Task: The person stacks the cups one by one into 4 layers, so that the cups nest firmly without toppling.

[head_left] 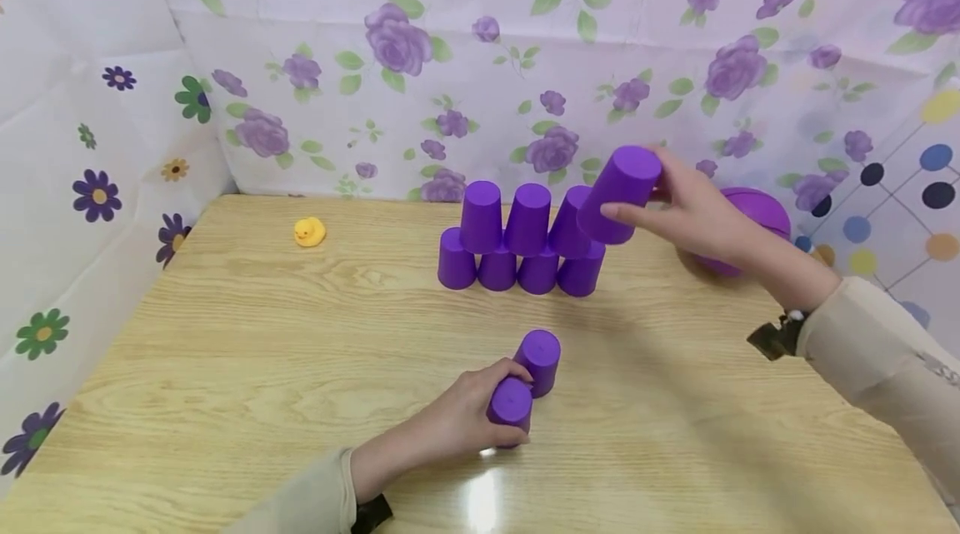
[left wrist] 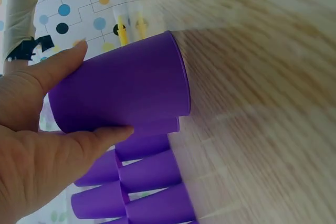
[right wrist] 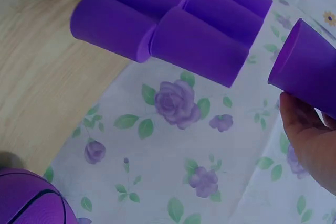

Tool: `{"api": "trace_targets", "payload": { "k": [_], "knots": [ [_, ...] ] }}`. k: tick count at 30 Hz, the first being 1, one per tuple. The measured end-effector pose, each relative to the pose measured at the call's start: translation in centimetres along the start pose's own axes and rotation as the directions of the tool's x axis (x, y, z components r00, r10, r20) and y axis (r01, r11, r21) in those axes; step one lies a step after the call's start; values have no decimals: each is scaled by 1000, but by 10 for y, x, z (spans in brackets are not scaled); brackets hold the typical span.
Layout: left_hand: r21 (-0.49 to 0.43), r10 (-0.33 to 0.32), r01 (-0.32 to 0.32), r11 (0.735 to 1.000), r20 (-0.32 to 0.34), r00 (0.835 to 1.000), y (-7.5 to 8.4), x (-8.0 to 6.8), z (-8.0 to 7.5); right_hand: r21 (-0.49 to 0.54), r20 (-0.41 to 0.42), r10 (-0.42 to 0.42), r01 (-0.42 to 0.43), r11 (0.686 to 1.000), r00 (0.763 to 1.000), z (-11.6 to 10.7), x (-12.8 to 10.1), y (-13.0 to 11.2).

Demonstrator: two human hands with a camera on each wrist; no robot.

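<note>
The left hand (head_left: pixel 472 417) has its fingers curled round an upturned purple cup (head_left: pixel 512 405); just beyond stands a loose cup (head_left: pixel 538 361). The right hand's (head_left: pixel 697 213) fingers grasp a tilted cup (head_left: pixel 624 188) — raised above a stack (head_left: pixel 529 224), 3 cups over 4. Farther out, the worktop (head_left: pixel 300 351) carries a yellow duck (head_left: pixel 309 232) and purple ball (head_left: pixel 761 209).

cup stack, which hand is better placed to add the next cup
Probably the right hand: it holds a raised cup near the cup stack. The left hand grips a lower cup, farther from the stack.
</note>
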State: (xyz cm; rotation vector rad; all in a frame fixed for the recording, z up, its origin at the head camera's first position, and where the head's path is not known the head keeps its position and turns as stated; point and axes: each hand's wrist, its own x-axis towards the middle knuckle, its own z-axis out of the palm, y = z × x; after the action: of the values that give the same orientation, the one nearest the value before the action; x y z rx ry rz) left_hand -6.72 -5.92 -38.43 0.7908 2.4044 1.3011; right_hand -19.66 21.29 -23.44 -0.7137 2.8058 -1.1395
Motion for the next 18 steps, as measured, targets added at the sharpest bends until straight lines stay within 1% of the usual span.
{"api": "trace_targets", "payload": {
  "k": [3, 6, 8, 11, 14, 18],
  "knots": [
    [-5, -6, 6, 1000, 14, 1000, -2, -1, -3, 18, -29, 7, -7, 1000, 1000, 1, 15, 0],
    [31, -3, 2, 1000, 43, 999, -1, 0, -6, 18, -47, 25, -24, 1000, 999, 5, 28, 2],
    [59, -9, 5, 998, 69, 998, 2, 0, -8, 33, -52, 24, -22, 999, 998, 9, 36, 3],
    [74, -22, 14, 997, 105, 994, 5, 1, -10, 61, -68, 12, -8, 998, 998, 15, 47, 5],
    [76, -21, 13, 997, 109, 994, 6, 0, -11, 87, -76, -11, 17, 996, 997, 21, 57, 6],
    [82, -9, 1, 997, 93, 996, 7, 0, -12, 88, -73, -3, 10, 996, 997, 27, 68, 6]
  ]
}}
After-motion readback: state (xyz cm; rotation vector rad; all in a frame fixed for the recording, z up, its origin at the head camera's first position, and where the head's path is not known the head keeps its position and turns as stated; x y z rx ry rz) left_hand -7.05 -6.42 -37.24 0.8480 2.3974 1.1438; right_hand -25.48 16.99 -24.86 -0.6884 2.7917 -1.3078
